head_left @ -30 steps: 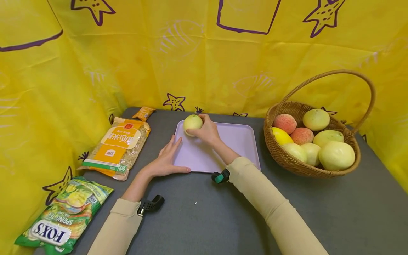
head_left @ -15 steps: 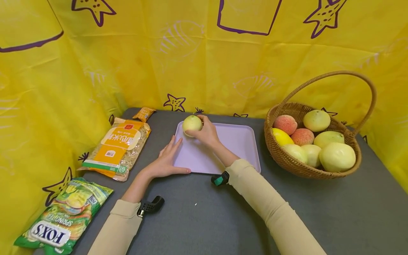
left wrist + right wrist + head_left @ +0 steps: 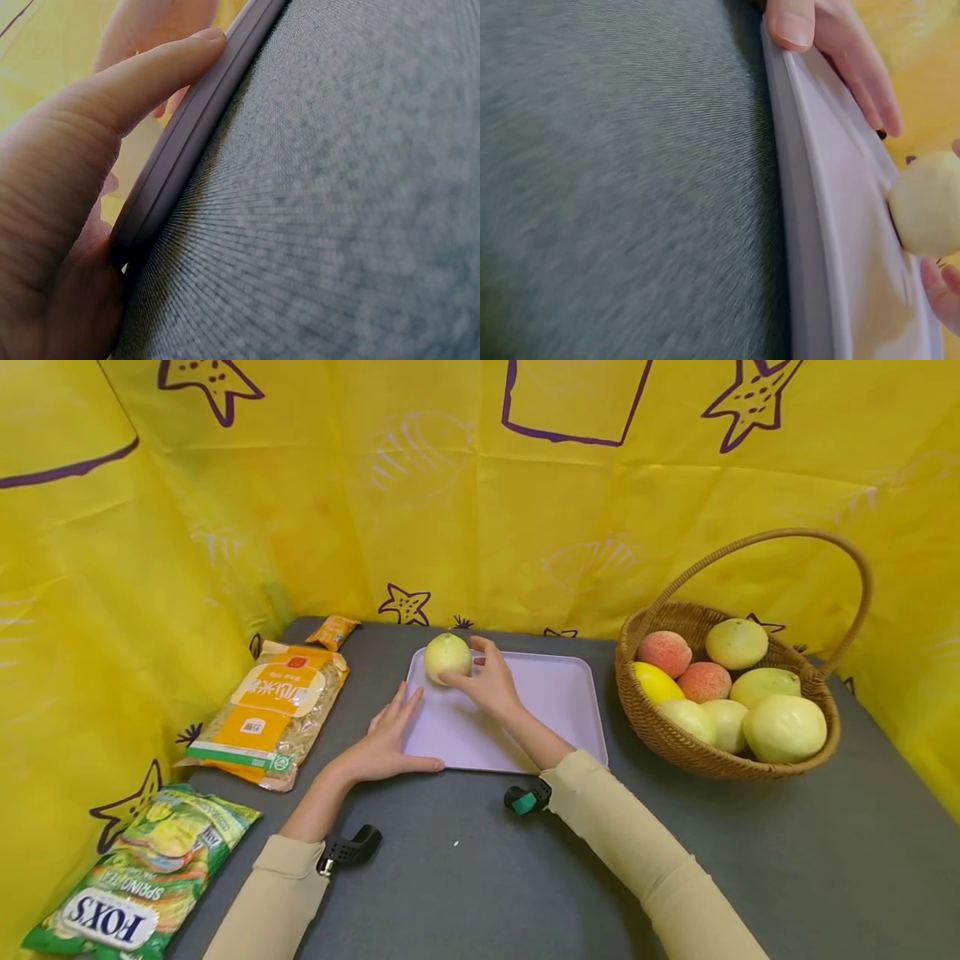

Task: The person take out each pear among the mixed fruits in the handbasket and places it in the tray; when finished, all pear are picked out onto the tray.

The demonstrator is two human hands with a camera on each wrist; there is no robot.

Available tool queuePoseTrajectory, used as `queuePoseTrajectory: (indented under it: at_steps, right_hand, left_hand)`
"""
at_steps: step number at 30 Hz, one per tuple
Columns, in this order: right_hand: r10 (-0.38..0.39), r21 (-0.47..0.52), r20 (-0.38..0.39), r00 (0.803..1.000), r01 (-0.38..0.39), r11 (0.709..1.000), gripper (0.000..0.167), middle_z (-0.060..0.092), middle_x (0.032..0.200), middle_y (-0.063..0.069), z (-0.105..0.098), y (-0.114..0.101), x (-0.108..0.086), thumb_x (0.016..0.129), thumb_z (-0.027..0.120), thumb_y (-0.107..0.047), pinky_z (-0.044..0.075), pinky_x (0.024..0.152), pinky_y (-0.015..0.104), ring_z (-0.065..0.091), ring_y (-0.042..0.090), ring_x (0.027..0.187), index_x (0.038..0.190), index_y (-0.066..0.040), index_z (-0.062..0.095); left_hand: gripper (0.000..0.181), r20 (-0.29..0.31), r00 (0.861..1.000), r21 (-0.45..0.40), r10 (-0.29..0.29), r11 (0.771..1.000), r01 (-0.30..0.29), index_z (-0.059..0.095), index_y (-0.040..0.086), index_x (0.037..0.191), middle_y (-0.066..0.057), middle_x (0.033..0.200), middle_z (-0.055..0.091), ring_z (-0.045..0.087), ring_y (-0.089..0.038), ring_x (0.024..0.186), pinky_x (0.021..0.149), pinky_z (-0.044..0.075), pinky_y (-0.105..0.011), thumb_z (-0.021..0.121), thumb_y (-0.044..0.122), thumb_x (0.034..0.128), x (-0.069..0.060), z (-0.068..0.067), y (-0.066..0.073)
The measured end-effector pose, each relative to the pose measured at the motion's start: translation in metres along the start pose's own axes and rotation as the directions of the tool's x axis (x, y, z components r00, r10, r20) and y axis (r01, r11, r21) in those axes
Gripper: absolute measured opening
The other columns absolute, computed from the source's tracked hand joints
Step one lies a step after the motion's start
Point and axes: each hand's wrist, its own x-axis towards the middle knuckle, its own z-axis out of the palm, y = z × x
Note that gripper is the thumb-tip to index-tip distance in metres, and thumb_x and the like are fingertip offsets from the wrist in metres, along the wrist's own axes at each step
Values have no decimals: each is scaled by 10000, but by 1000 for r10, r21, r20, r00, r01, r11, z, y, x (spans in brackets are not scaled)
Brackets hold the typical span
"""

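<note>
A pale yellow-green round fruit (image 3: pixel 447 659) rests at the far left corner of a lilac tray (image 3: pixel 540 702). Around its right side is my right hand (image 3: pixel 491 683), fingers parted and loosely bent. In the right wrist view a gap shows between the fruit (image 3: pixel 928 202) and the fingertips (image 3: pixel 937 289). My left hand (image 3: pixel 386 743) spreads along the tray's left edge and near left corner. Its thumb (image 3: pixel 157 75) lies against the tray's rim (image 3: pixel 202 112) in the left wrist view, while the other fingers are mostly hidden there.
To the right stands a wicker basket (image 3: pixel 652 727) with a tall handle, holding several fruits, among them peaches (image 3: pixel 664 653). A bag of grain-like food (image 3: pixel 277 710), a green Fox's bag (image 3: pixel 150 868) and a small orange packet (image 3: pixel 333 632) lie on the left.
My right hand's fingers have loosened from the fruit and drawn slightly right, so a gap now shows beside it. The fruit sits at the same corner; my left hand stays at the tray's edge.
</note>
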Motion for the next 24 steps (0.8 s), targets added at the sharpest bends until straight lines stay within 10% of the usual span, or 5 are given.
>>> queuePoseTrajectory:
  at_steps: [24]
  right_hand:
    - [-22,159,82,996,9,987,777,429,1465,90,-61,19,-61,789,831,-268,462,976,413,479,240,1249,1437,-133,423]
  left_hand:
    - [1184,-2,999,16,32,999,-32,50,133,1580,-166,1604,-168,-39,-487,1432,1086,8,-662,790,538,749,2,1,-4]
